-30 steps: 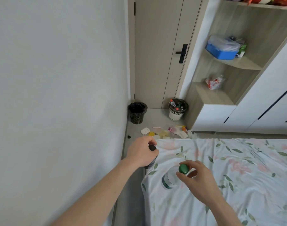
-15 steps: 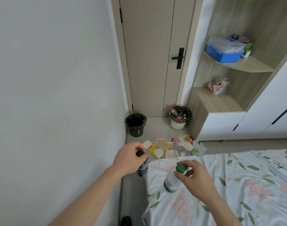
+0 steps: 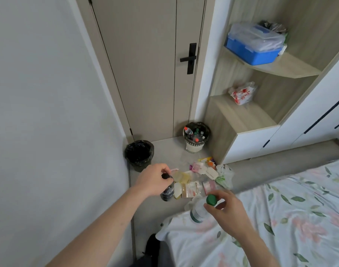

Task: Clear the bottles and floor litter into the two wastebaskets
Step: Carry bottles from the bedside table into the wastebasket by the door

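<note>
1. Carrying is the step in hand, I judge: a second ago both bottles were over the floral bedspread (image 3: 280,218), and now they have come off it and forward, so the floor and both baskets fill more of the view — the walk to the bins is under way.
2. At the left, the left hand (image 3: 153,182) curls its fingers round the neck of the dark bottle (image 3: 167,191); its black cap shows just past the knuckles and its dark labelled body hangs below the grip, above bare floor.
3. Beyond and slightly left of that grip stands the black-lined wastebasket (image 3: 138,154), nothing showing inside its dark liner.
4. Between the two grips, further out on the floor, lies the litter (image 3: 195,182): flat packets, wrappers and a crumpled clear bag, none of it yet picked up.
5. Past the litter, the white wastebasket (image 3: 196,136) already holds several capped bottles — likely where these two belong.
6. At the right, the right hand (image 3: 228,209) pinches the green cap of the clear bottle (image 3: 198,211) between thumb and fingertips; its pale, green-banded body dangles tilted below the grip, over the corner of the bed.
</note>
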Demonstrator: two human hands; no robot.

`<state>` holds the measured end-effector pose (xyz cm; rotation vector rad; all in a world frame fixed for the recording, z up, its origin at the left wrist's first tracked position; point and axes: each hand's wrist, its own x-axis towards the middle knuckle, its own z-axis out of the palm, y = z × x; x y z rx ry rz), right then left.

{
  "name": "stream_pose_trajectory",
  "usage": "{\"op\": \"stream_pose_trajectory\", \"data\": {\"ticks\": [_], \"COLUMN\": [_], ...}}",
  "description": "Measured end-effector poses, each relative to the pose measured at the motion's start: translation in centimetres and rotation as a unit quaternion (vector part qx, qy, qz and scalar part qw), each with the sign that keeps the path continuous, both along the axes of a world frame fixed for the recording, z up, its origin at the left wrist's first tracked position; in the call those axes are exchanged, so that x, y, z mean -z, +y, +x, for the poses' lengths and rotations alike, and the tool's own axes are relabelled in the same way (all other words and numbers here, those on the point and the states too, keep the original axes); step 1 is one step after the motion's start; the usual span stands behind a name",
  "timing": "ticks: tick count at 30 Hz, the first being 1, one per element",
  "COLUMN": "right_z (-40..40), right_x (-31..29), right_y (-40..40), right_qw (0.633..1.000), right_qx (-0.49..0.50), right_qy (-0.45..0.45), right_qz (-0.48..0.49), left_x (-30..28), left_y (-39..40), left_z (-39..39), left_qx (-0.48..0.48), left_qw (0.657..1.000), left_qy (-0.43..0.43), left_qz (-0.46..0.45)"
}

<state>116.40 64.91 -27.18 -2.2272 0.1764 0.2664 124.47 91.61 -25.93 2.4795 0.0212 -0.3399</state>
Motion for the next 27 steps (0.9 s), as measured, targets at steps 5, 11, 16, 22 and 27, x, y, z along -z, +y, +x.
{"op": "stream_pose_trajectory", "data": {"ticks": [5,11,16,22,27], "right_z": [6.7,11.8,15.6,22.8,31.3], "right_x": [-0.6,-0.9,-0.1,1.0,3.9], "right_y": [2.2,1.8,2.3,3.0,3.9], "right_qw": [0.999,0.997,0.996,0.994,0.988], "right_qx": [0.044,0.068,0.077,0.098,0.142], "right_qy": [0.009,0.006,0.010,0.024,0.040], "right_qz": [-0.016,-0.032,-0.040,-0.038,-0.042], "left_x": [-0.4,-0.7,0.2,2.2,5.0], "left_y": [1.8,2.7,3.7,5.0,5.5], "left_z": [9.5,15.5,18.8,26.5,35.6], "left_qx": [0.050,0.072,0.069,0.070,0.108], "left_qw": [0.999,0.997,0.998,0.998,0.993], "left_qy": [0.005,-0.002,-0.010,0.006,0.032], "left_qz": [0.019,0.019,0.004,0.005,0.015]}}
